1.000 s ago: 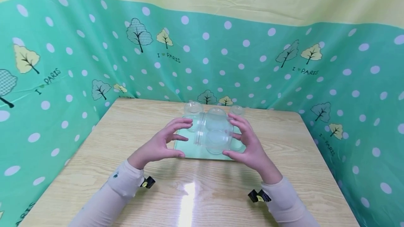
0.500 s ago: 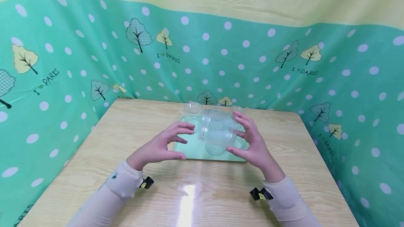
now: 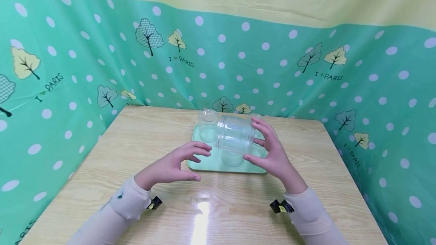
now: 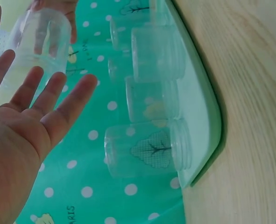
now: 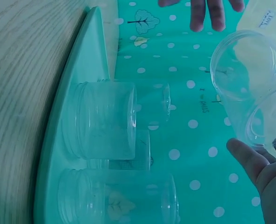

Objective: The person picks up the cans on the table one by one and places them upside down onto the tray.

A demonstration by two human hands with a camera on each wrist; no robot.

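Note:
My right hand (image 3: 272, 158) holds a clear plastic jar (image 3: 235, 135) sideways by its base end, with the ribbed open mouth facing left. The jar is above the tray, and the right wrist view shows it in the air. My left hand (image 3: 173, 163), fingers spread and thumb apart, is left of the jar's mouth and does not touch it. In the left wrist view, a gap separates those fingers from the held jar (image 4: 49, 37). Several similar clear jars stand mouth down on a pale green tray (image 3: 207, 163), one at the left wrist view's lower centre (image 4: 138, 149).
The tray lies on a light wooden table (image 3: 153, 131) near its back. A green polka-dot cloth (image 3: 221, 59) hangs behind and at both sides. Black wrist cameras sit on both sleeves, and a bright light reflection shows on the table front.
The held jar has shifted a little right and farther from me with the right hand. My left hand has drawn slightly back toward me, and its gap to the jar has widened.

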